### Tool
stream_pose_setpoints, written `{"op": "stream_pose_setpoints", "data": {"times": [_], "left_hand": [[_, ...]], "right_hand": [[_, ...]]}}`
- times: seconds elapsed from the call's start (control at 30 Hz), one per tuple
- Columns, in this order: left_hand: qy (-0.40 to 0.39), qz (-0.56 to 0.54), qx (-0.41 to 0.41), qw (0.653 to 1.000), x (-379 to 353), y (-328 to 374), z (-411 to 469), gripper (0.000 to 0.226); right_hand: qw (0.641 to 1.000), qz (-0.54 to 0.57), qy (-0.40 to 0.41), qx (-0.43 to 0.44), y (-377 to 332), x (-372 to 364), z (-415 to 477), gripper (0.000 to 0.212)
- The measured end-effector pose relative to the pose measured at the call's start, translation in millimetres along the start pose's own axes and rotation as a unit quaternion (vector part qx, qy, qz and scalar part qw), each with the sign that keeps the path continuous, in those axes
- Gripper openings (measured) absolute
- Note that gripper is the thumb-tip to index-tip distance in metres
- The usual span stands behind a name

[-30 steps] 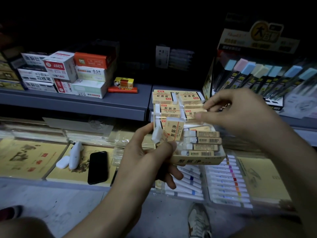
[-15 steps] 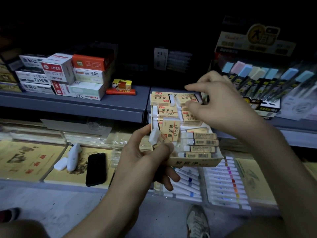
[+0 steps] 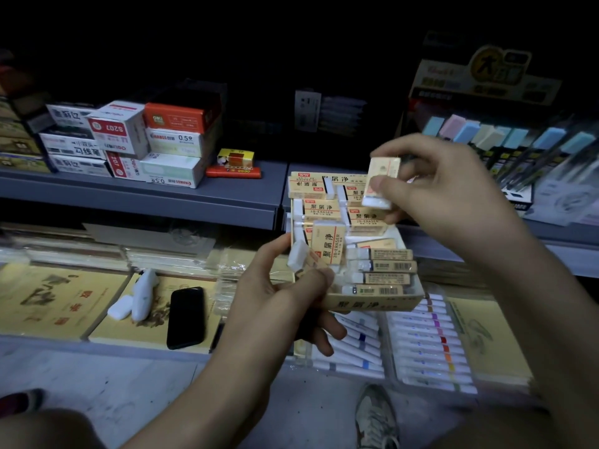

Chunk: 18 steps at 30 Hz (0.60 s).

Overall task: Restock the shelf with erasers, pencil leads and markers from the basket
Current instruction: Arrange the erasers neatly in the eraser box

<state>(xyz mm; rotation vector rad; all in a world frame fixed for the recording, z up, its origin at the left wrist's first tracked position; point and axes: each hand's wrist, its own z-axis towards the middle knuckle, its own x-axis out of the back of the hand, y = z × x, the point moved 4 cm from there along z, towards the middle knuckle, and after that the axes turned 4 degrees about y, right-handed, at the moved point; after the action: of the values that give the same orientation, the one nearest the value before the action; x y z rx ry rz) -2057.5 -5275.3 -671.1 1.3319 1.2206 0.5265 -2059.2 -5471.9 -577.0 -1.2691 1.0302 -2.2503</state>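
A grey shelf (image 3: 194, 192) runs across the dim view, with stacked boxes of pencil leads (image 3: 175, 140) on its left part and a display of pens (image 3: 518, 147) on its right. On the tier below lie paper pads (image 3: 48, 299), a black phone (image 3: 185, 317) and packs of markers (image 3: 431, 345).

In the middle, the eraser box (image 3: 372, 299) juts out from the shelf edge, part filled with flat and on-edge erasers. The left hand (image 3: 275, 306) grips the box's near left corner, thumb and fingers closed, and also pinches two loose erasers (image 3: 327, 244) against it. The right hand (image 3: 447, 192) is above the box, fingers closed on a single eraser (image 3: 381, 183) held upright.

The box seems to rest partly on the left hand's grip, so I judge that pressing the eraser in hard could tip it off the edge. The two pinched erasers could slip if that thumb loosens. The basket is not in view.
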Motion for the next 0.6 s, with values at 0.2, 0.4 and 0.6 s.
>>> {"op": "stream_pose_setpoints", "data": {"times": [0.2, 0.4, 0.6], "left_hand": [[0.002, 0.004, -0.002, 1.0, 0, 1, 0, 0.044], [-0.001, 0.005, -0.007, 1.0, 0, 1, 1, 0.044], [-0.007, 0.005, -0.005, 1.0, -1, 3, 0, 0.041]], "right_hand": [[0.99, -0.12, 0.067, -0.025, 7, -10, -5, 0.035], [0.981, -0.177, 0.079, -0.001, 12, -19, -9, 0.04], [0.997, -0.043, -0.015, -0.057, 13, -5, -3, 0.027]]}}
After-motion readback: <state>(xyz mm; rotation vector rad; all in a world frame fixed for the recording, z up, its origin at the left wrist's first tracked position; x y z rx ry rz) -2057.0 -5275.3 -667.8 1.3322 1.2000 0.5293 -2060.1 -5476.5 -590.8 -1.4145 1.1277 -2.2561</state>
